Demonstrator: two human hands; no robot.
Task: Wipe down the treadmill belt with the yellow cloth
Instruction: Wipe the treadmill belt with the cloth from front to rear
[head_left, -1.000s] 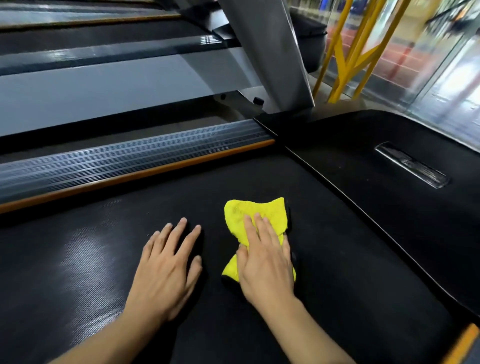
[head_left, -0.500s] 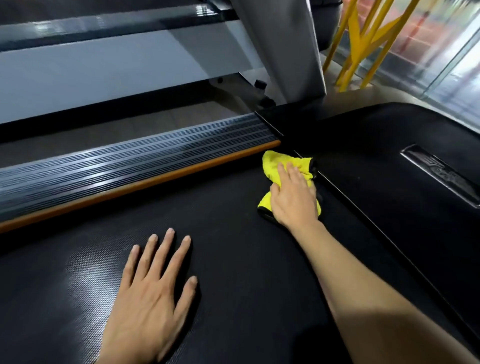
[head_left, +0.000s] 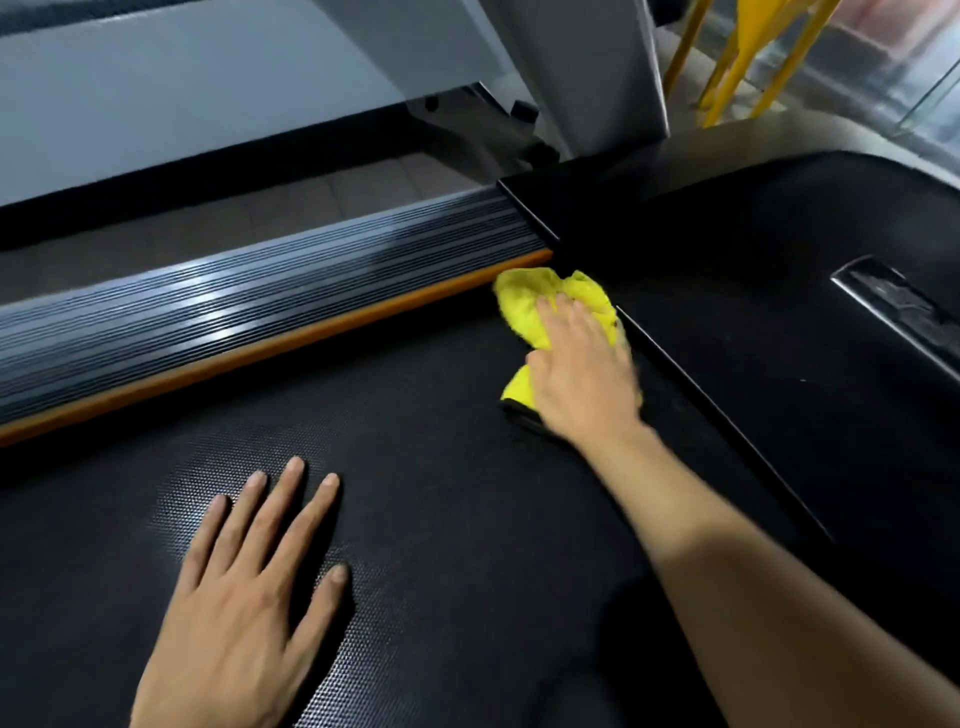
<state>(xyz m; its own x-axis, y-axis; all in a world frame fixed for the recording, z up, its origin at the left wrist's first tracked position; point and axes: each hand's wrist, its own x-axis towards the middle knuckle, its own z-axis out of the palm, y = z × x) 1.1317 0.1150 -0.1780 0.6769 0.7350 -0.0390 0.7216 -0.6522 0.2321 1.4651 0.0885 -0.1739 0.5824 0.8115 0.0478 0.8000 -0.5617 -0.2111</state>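
The black textured treadmill belt (head_left: 441, 493) fills the lower frame. My right hand (head_left: 584, 374) presses flat on the crumpled yellow cloth (head_left: 530, 301), which lies at the belt's far corner where the side rail meets the black motor cover. Part of the cloth is hidden under my palm. My left hand (head_left: 244, 597) rests flat on the belt nearer to me, fingers spread, holding nothing.
A ribbed grey side rail (head_left: 234, 317) with an orange strip runs along the belt's left edge. The black motor cover (head_left: 779, 312) with a metal badge lies to the right. A grey upright post (head_left: 587, 67) and yellow bars (head_left: 748, 62) stand beyond.
My right hand has pushed the cloth away from me, from mid-belt up to the far corner by the rail and motor cover. My left hand has stayed flat on the belt.
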